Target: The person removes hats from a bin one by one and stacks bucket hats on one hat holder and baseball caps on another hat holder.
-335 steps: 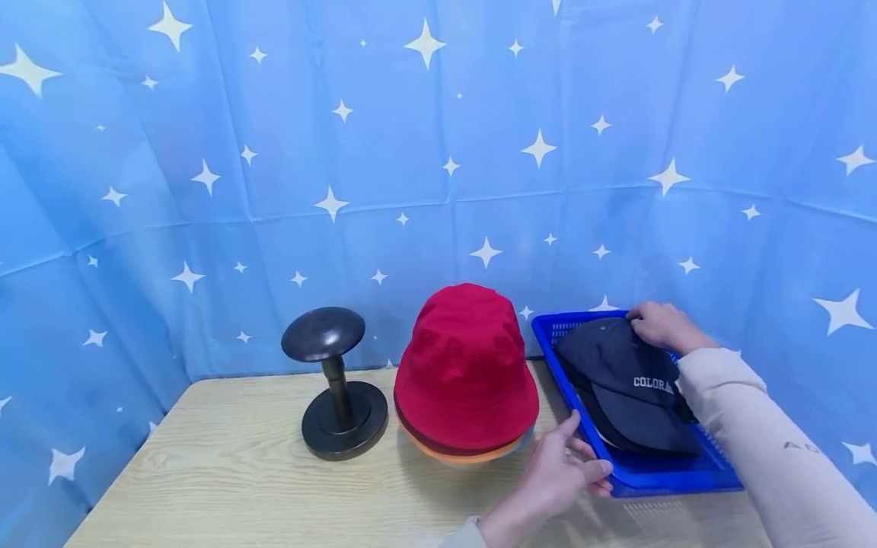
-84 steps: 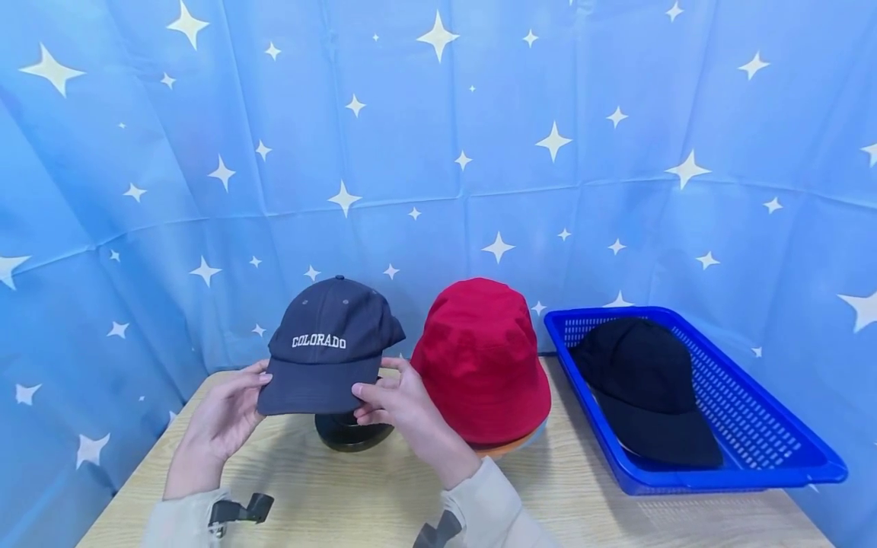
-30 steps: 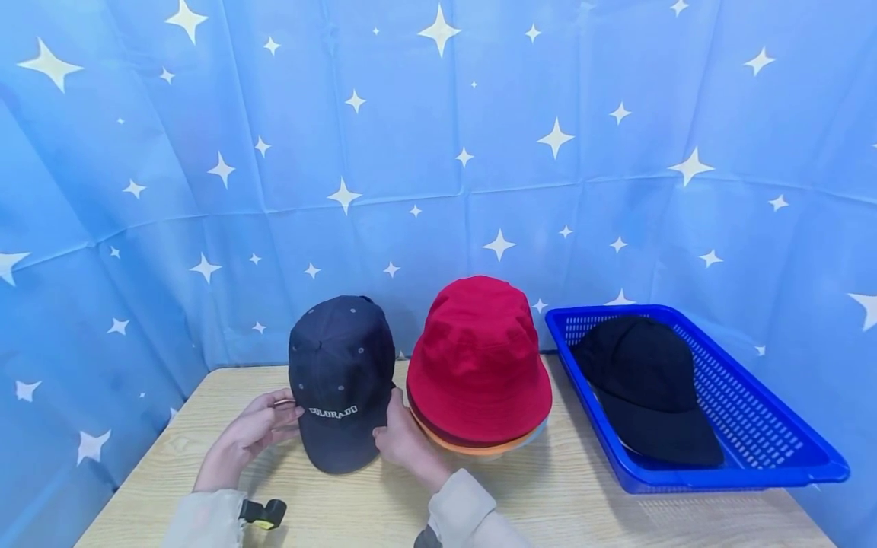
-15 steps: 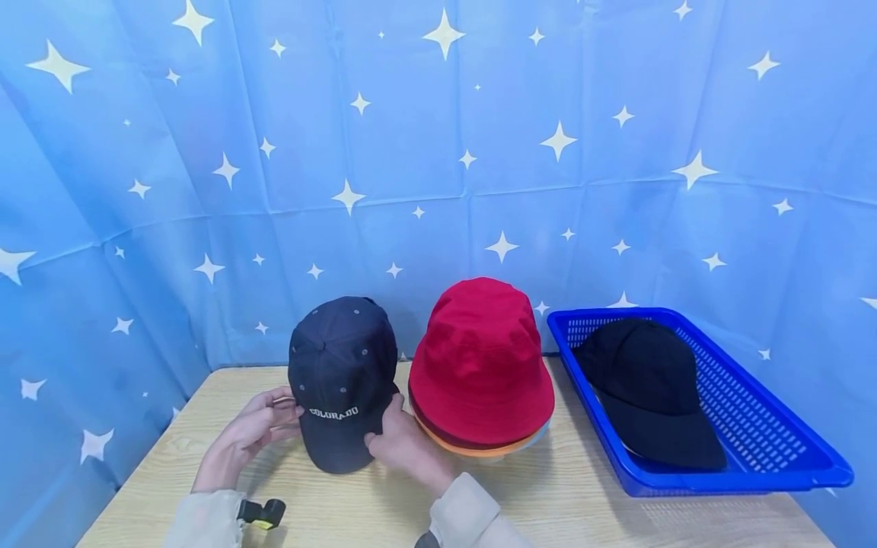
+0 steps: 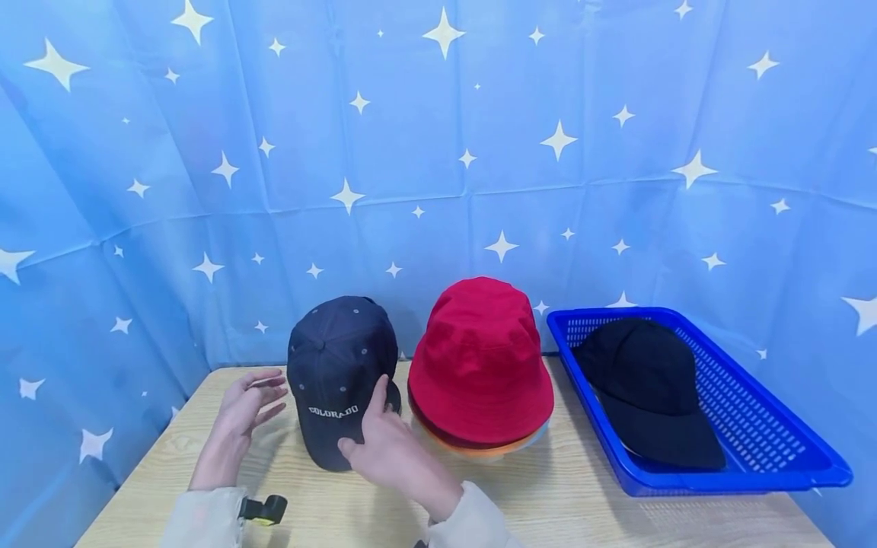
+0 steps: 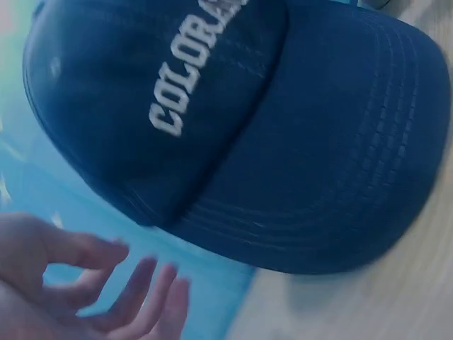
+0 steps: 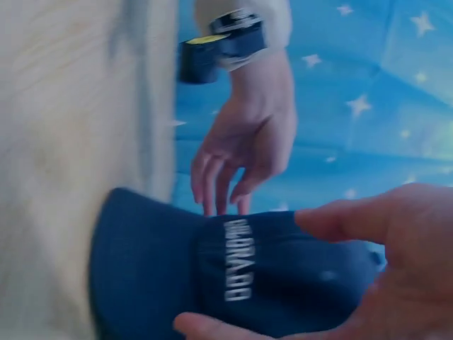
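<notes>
One navy cap [image 5: 336,354], left of the red bucket hat [image 5: 483,350], support hidden from where I stand; left hand [image 5: 243,407] spread beside it, right hand [image 5: 393,457] spread before it, whose careless brush might tip it askew.

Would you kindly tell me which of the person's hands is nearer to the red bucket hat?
Right: the right hand is in front and to the left of the red bucket hat; the left hand is farther left, beyond the COLORADO cap.
</notes>
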Available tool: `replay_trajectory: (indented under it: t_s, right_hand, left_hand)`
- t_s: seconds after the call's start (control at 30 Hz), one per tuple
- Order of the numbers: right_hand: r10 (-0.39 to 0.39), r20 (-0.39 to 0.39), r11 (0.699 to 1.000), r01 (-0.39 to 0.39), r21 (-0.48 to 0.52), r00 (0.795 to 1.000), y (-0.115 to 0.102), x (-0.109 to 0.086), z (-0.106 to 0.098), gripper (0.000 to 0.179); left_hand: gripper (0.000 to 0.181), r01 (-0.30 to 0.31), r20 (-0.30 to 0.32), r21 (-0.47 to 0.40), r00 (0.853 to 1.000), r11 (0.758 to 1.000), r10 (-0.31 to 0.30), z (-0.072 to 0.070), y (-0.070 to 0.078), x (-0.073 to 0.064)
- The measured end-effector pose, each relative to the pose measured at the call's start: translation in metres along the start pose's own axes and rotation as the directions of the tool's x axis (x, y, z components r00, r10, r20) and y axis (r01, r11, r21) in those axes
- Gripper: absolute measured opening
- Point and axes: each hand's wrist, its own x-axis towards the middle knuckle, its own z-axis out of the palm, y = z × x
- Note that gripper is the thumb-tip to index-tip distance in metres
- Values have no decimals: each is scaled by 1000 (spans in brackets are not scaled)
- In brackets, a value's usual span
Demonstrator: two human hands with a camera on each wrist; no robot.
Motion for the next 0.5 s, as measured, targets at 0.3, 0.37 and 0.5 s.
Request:
replay_trajectory:
  t_s: [0.3,0.37,0.5]
  right_hand:
    - [-244,-200,926,290,242,949,-12,-20,-45,78]
    - [-260,-253,907,326,267,932,-12,-25,-57,71]
    - [-273,-356,882,381,279,893,-12,-38,-83,63]
  left_hand:
    - [25,-219,-387,127,887,967,252,34,63,-45]
    - [25,-274,-377,153,872,949,312,45,79,-62]
    - [18,-375,-314,155,858,914,406,70,103,-96]
